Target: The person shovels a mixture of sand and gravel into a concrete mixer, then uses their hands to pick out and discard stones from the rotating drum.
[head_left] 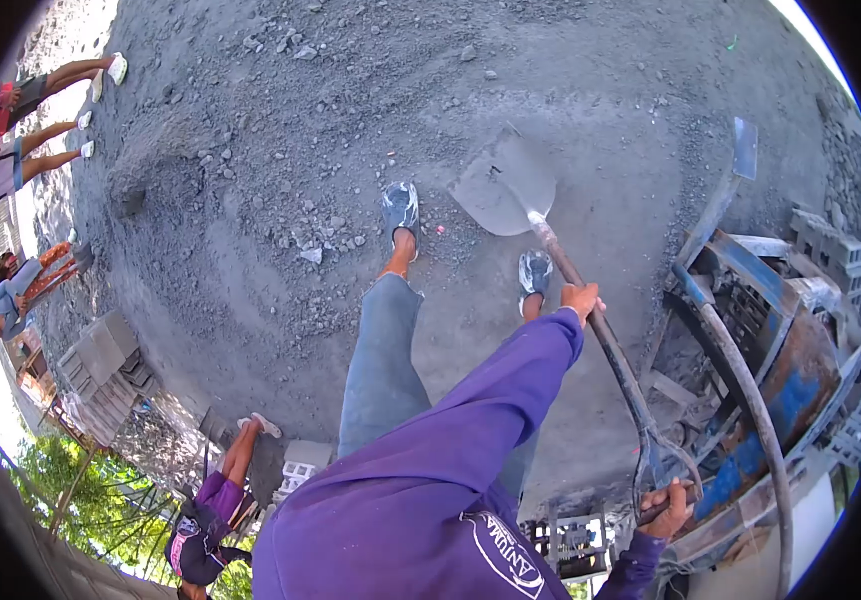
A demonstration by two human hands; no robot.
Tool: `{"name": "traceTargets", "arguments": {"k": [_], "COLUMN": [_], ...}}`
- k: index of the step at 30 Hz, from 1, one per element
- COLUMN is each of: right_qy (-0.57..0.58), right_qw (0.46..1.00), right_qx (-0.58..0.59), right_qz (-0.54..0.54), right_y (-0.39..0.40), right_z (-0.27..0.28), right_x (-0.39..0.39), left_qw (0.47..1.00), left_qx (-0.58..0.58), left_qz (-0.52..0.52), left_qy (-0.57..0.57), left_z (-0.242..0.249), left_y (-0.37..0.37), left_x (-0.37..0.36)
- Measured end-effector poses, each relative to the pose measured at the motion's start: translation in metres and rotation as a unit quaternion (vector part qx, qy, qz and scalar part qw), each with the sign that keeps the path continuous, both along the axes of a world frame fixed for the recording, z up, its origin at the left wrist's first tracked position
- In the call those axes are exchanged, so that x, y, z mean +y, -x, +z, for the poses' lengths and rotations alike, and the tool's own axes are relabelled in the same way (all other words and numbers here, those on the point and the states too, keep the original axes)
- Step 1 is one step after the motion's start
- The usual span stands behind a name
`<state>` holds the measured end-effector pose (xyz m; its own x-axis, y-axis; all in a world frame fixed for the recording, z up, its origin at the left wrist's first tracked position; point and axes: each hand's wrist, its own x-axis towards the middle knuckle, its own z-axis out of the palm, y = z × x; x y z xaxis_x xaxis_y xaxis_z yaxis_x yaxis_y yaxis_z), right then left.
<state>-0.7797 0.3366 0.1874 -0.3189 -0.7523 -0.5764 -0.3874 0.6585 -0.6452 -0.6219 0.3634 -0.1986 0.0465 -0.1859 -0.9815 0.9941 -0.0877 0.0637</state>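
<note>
A shovel slants across the middle right, its broad grey blade (pixel 510 185) on or close to the gritty ground ahead of my feet. My left hand (pixel 580 298) is closed around the lower part of the shovel's shaft (pixel 612 345), the purple sleeve reaching across my body. At the near end, my right hand (pixel 666 508) grips the shovel's D-shaped handle (pixel 685 462). Both hands are bare. The blade looks coated with grey dust; whether it carries any load is hard to see. My two shoes (pixel 400 207) stand on the ground left of and below the blade.
Close on the right stands a rusty blue metal frame (pixel 800 370) with long bars, beside hollow concrete blocks (pixel 830 240). Loose gravel (pixel 300 200) spreads ahead and left. Several people stand at the left, one person (pixel 215 510) at lower left. Stacked blocks (pixel 100 355) lie left.
</note>
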Motion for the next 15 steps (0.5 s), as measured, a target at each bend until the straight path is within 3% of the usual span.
{"name": "traceTargets", "arguments": {"k": [4,8,13,15], "right_qy": [-0.036,-0.040,-0.086,0.009], "right_qw": [0.999,0.997,0.941,0.860], "right_qx": [-0.007,-0.064,-0.233,-0.261], "right_qz": [0.000,0.022,0.230,0.439], "right_y": [-0.120,-0.274,-0.441,-0.451], "right_z": [-0.048,-0.108,-0.112,-0.112], "right_x": [0.034,0.098,0.179,0.214], "left_qw": [0.999,0.994,0.979,0.975], "left_qx": [-0.040,-0.099,-0.174,-0.194], "left_qz": [0.010,-0.019,0.097,0.101], "left_qy": [0.007,-0.032,-0.043,0.042], "left_z": [-0.051,-0.084,-0.103,-0.049], "left_y": [-0.132,-0.332,-0.520,-0.558], "left_x": [0.063,0.145,0.284,0.340]}}
